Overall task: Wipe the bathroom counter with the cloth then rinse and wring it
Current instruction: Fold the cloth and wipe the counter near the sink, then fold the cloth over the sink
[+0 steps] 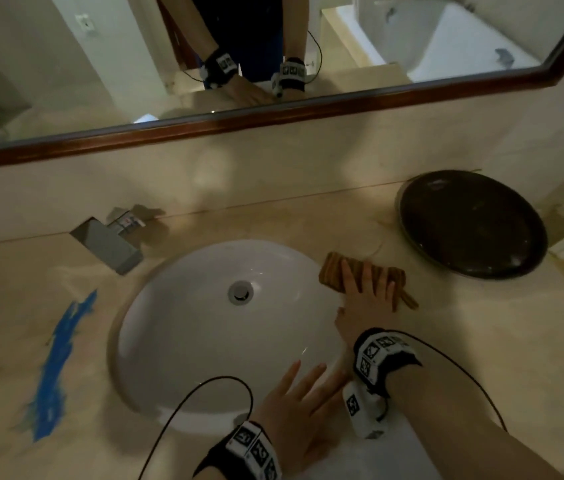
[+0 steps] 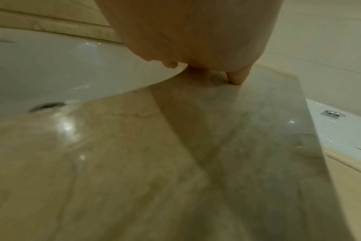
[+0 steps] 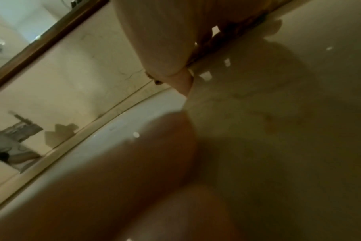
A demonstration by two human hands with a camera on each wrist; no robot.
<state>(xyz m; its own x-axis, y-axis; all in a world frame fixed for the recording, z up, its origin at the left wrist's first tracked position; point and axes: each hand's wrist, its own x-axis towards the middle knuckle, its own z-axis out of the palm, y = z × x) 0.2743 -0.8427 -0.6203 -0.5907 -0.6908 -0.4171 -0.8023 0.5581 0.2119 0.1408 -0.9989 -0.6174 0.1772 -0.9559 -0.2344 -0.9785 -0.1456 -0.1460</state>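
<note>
— What is seen along the back?
— A long mirror (image 1: 412, 39) framed in dark wood is hung above a pale stone wall (image 1: 273, 161); a white bathtub (image 1: 446, 43) and light walls are reflected in it.

— And lower down?
— A grey metal tap (image 1: 114, 245) is set at the left, a dark round tray (image 1: 472, 225) at the right. A blue smear (image 1: 55, 368) is spotted far left. The room is dimly, warmly lit.

My left hand (image 2: 196, 35) flat, fingertips (image 2: 236, 79) touching marble bench (image 2: 134, 163) just beside white sink (image 2: 52, 68) rim. Bathtub (image 2: 340, 130) past bench edge.
</note>
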